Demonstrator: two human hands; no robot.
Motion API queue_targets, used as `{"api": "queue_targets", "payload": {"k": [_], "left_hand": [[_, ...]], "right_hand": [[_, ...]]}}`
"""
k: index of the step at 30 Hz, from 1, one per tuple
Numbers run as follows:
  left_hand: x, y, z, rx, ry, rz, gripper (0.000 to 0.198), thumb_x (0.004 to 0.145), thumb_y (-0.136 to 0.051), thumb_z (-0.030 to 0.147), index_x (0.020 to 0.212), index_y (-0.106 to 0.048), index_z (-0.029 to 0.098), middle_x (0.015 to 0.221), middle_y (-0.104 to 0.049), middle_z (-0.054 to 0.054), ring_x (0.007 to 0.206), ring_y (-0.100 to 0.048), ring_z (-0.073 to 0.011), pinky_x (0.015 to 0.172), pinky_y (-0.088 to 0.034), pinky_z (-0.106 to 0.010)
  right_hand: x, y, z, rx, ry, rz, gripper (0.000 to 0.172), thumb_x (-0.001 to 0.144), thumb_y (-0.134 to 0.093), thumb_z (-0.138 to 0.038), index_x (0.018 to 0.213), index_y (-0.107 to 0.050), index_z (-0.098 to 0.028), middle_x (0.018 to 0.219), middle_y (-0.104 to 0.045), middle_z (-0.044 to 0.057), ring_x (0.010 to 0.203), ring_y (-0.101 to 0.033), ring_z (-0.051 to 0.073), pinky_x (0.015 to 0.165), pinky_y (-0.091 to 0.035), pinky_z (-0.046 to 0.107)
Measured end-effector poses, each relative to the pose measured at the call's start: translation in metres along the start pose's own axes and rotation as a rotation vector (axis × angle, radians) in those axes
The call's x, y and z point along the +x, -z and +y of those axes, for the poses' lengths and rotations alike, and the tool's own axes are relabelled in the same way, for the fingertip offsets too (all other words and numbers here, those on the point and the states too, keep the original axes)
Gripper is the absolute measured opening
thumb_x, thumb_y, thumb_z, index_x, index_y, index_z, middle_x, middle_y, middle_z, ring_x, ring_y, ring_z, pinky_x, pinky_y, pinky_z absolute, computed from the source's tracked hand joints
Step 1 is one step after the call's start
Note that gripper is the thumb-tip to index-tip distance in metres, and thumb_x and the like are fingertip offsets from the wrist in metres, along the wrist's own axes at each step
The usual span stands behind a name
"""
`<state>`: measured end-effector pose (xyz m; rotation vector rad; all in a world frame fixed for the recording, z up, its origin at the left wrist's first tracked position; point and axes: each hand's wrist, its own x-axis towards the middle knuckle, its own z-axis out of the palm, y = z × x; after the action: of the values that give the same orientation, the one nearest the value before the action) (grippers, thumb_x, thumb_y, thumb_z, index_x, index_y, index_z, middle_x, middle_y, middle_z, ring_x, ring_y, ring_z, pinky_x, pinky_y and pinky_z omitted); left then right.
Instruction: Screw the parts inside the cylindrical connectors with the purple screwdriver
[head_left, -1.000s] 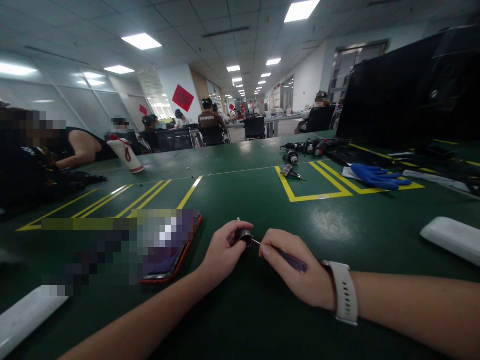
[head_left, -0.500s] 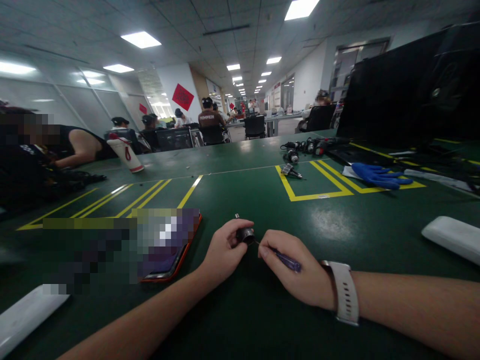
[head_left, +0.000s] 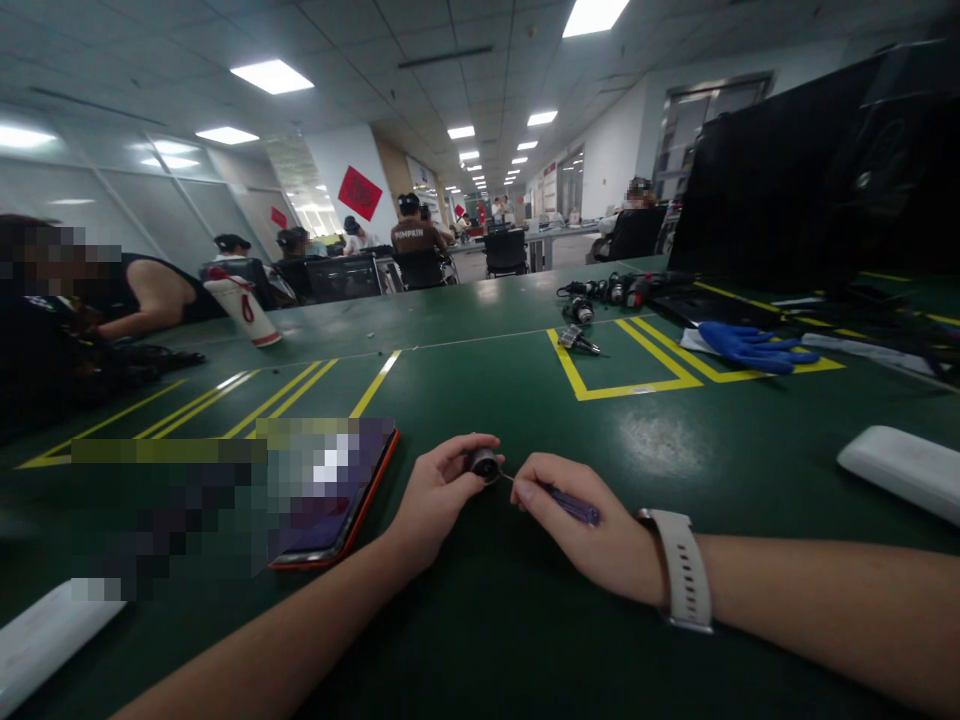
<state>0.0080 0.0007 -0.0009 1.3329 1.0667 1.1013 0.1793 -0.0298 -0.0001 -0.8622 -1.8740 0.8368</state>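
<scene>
- Left grip (head_left: pixel 431 495): fingers and thumb closed around a small dark metal cylinder (head_left: pixel 484 463), open end toward the right hand.
- Right grip (head_left: pixel 581 525): closed on a purple-handled screwdriver (head_left: pixel 575 505); thin shaft reaches the cylinder's rim, exact contact unclear.
- Pale watch (head_left: pixel 684 570) on right wrist.
- Phone (head_left: pixel 345 530), orange-edged, left of left hand on green surface (head_left: pixel 480 390).
- Farther off: pointed metal piece (head_left: pixel 580 341) by yellow tape (head_left: pixel 641 388); blue glove (head_left: pixel 742 347) to its right.
</scene>
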Motion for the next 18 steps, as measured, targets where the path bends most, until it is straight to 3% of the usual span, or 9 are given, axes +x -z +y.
{"api": "queue_targets", "payload": {"k": [18], "left_hand": [[0.0015, 0.0006, -0.0015, -0.046, 0.008, -0.015, 0.035, 0.062, -0.059, 0.003, 0.093, -0.067, 0.017, 0.096, -0.07, -0.004, 0.096, -0.062, -0.0225, 0.086, -0.046, -0.034]], "right_hand": [[0.0026, 0.001, 0.0022, 0.058, -0.038, -0.018, 0.02, 0.088, -0.043, -0.019, 0.071, -0.054, -0.017, 0.068, -0.053, -0.001, 0.065, -0.05, 0.011, 0.062, -0.04, 0.024]]}}
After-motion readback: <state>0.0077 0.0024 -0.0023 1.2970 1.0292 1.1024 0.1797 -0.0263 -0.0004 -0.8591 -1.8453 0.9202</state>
